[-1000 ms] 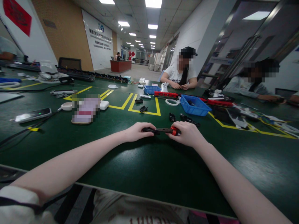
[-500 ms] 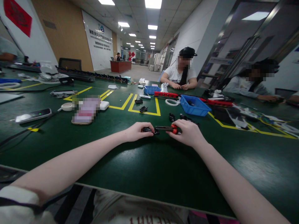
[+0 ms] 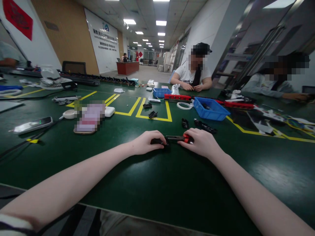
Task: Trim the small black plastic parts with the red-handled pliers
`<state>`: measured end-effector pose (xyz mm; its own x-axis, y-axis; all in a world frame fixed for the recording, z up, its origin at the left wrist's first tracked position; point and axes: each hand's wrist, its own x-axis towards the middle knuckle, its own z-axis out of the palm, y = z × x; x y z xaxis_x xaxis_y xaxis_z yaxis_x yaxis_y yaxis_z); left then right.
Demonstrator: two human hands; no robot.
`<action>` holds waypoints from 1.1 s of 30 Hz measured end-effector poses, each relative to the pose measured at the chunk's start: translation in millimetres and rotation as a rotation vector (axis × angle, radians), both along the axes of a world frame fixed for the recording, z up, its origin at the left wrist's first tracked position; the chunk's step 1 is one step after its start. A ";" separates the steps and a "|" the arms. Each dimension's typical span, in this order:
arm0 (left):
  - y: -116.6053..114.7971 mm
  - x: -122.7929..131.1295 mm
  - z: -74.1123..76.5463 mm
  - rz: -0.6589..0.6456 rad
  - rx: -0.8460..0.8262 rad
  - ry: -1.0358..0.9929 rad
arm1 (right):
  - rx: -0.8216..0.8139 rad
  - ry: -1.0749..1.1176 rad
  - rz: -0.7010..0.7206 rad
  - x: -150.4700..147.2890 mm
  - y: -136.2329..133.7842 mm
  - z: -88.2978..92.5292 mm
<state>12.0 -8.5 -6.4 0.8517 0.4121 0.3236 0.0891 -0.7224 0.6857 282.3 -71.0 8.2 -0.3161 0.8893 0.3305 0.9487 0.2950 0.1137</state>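
Note:
My left hand (image 3: 147, 142) rests on the green table (image 3: 152, 183), fingers curled round a small black part (image 3: 159, 142). My right hand (image 3: 199, 141) is closed on a red-handled tool (image 3: 183, 139), likely pliers; its dark metal tip points left and meets the black part. Both hands sit close together at the table's middle. Most of the tool's handle is hidden inside my right palm.
More black parts (image 3: 205, 126) lie just beyond my hands, others (image 3: 152, 114) by the yellow floor-tape lines. Blue bins (image 3: 211, 109), a white tape ring (image 3: 184, 105), a phone (image 3: 90, 119) and a remote-like device (image 3: 31, 125) lie around. Two people sit across the table.
The view has shifted slightly up and right. My hands stay together on the black part and tool, sitting a little lower on the table.

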 end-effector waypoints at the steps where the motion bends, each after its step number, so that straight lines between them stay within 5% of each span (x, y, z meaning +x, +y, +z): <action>1: -1.1 -0.3 0.1 0.022 0.005 -0.005 | 0.007 0.002 0.023 1.0 0.8 -0.6; 11: -4.3 2.2 0.4 0.081 0.065 0.185 | 0.094 -0.059 0.217 13.7 10.9 7.8; 18: 2.1 2.2 2.3 0.081 -0.144 0.174 | 0.035 -0.028 0.286 18.2 9.0 19.9; 25: 19.4 2.2 5.3 -0.007 0.022 0.262 | -0.072 -0.054 0.318 7.7 13.2 23.0; 33: 25.5 1.7 0.0 -0.025 0.091 0.254 | 0.005 -0.158 0.415 4.2 36.8 27.3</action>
<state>13.7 17.0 -6.4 0.9200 0.3687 0.1327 0.2314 -0.7845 0.5753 286.5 -34.2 35.5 -0.6930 0.6748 0.2537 0.7209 0.6463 0.2503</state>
